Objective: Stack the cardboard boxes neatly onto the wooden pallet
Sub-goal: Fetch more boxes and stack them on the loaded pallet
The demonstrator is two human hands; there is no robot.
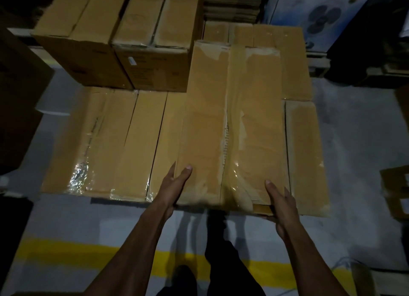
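Grey floor [354, 140] carries taped cardboard boxes [124, 145]; left hand [174, 185] and right hand [282, 205] grip a long carton [230, 123] by its near corners.

A yellow floor line [66, 250] runs across the grey concrete floor [358, 140]. A white fan carton [314, 12] stands at far right, beside flat stacked cardboard sheets [232, 3].
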